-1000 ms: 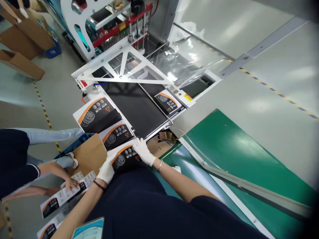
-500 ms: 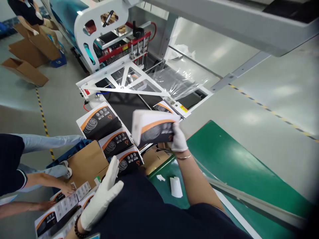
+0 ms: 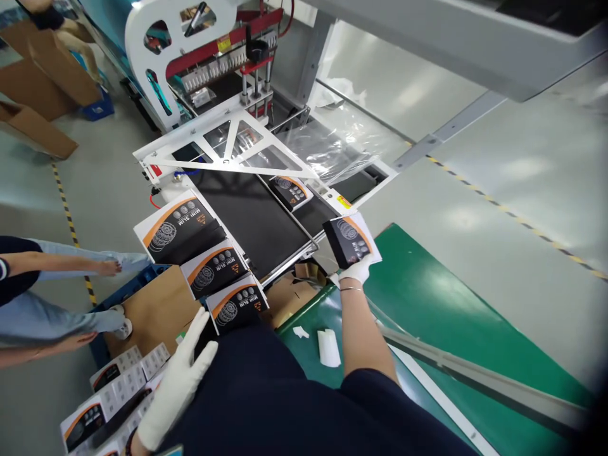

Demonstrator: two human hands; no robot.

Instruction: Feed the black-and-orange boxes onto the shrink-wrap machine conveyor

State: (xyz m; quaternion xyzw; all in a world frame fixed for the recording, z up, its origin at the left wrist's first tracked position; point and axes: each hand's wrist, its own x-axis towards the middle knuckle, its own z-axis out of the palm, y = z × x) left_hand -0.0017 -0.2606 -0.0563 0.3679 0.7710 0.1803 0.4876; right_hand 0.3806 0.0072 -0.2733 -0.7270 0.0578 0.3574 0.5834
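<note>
White-gloved right hand (image 3: 356, 271), fingers wrapped under one end of a small black, white and orange box (image 3: 350, 239): a firm hold, box tilted up in the air between the black conveyor belt (image 3: 247, 228) and the green bench (image 3: 427, 310). Head view only. Left hand (image 3: 177, 383) gloved too, open, fingers spread, holding nothing, just beside the nearest of three boxes lined along the belt's edge (image 3: 236, 306); no grip there. Handling guess: light, stiff printed card, glossy face likely a little slippery under gloves, corners probably easy to dent; safest hold across the two long sides, palm beneath, not pinched at a corner. Farther up the belt, one more box (image 3: 289, 192) lying flat near clear plastic film (image 3: 327, 149), under a white metal frame (image 3: 223, 149). Below left, a brown cardboard flap (image 3: 152, 310) and a pile of flat printed sleeves (image 3: 109, 396). Off to the left, a co-worker's bare forearm (image 3: 57, 261) and legs in jeans (image 3: 52, 320). On the green bench, small white paper scraps (image 3: 329, 348).
</note>
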